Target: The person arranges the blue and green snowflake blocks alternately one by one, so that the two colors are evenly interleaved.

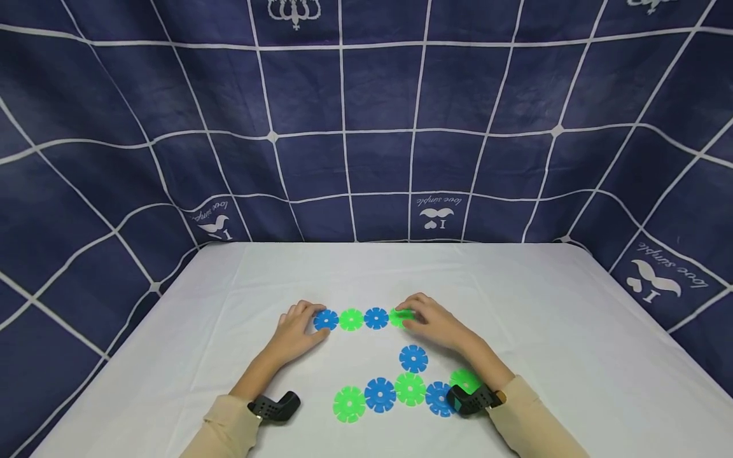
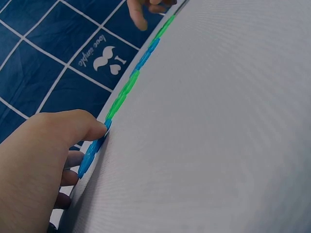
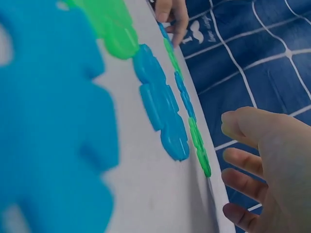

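Flat, notched plastic discs form a row in the head view: a blue disc (image 1: 324,324) at the left end, a green disc (image 1: 346,320), another blue disc (image 1: 371,319) and a green disc (image 1: 396,317) at the right end. My left hand (image 1: 296,331) holds the left-end blue disc by its edge, thumb on the near side and fingers on the far side, as the left wrist view shows. Around the right-end green disc my right hand (image 1: 436,323) is spread; in the right wrist view its bent fingers (image 3: 245,184) stand apart from that disc.
Nearer me lie a single blue disc (image 1: 406,360) and a staggered line of green and blue discs (image 1: 375,395). My right wrist band (image 1: 472,401) overlaps that line's right end. A white cloth (image 1: 258,273) covers the table; a dark blue curtain (image 1: 378,165) hangs behind.
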`<state>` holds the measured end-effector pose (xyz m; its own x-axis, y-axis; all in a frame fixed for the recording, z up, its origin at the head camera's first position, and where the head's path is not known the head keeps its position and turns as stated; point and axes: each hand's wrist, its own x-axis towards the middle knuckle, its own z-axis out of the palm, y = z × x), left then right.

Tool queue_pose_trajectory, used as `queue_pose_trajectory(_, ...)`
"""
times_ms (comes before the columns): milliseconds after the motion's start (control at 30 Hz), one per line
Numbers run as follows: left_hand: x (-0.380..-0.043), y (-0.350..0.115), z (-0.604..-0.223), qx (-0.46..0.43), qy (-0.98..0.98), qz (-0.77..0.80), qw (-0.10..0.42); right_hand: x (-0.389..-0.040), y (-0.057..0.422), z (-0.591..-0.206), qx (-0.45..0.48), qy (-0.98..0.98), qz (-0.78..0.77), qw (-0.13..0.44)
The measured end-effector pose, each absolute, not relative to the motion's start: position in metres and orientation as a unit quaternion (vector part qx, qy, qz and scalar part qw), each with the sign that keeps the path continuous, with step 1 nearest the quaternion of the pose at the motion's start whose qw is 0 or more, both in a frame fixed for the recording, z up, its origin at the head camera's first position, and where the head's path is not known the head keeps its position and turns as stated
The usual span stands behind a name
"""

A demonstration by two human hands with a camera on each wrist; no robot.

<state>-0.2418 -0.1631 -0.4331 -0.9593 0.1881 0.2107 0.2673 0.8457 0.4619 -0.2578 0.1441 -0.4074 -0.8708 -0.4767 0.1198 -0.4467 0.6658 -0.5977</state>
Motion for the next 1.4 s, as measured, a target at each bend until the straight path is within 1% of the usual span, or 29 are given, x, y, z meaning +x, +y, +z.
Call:
queue_pose_trajectory(267, -0.241, -0.164, -0.432, -0.123, -0.957, -0.252, 0.081, -0.237, 0.15, -0.405, -0.275, 0.895, -0.338, 0.098)
queue_pose_trajectory(367, -0.241, -0.164, -0.431, -0.121, -0.957, -0.253, 0.076, -0.233, 0.153, -0.409, -0.293, 0.887, -0.339, 0.112)
queue_pose_trajectory(500, -0.24, -0.164, -0.43, -0.123, -0.956, -0.255, 0.072, -0.232, 0.158, -0.416, -0.31, 0.883, -0.337, 0.109)
queue_pose_trajectory(633, -0.24, -0.164, -0.431, -0.121, -0.957, -0.255, 0.072, -0.232, 0.163, -0.42, -0.305, 0.879, -0.35, 0.109)
queue_pose_trajectory(900, -0.241, -0.163, -0.432, -0.116, -0.956, -0.258, 0.073, -0.232, 0.164, -0.415, -0.276, 0.889, -0.34, 0.134)
queue_pose_trajectory(1233, -0.241, -0.165, -0.43, -0.117, -0.957, -0.254, 0.082, -0.231, 0.16, -0.411, -0.292, 0.888, -0.328, 0.136)
queue_pose_trajectory(1400, -0.241, -0.163, -0.432, -0.114, -0.958, -0.252, 0.075, -0.228, 0.162, -0.413, -0.295, 0.884, -0.333, 0.143)
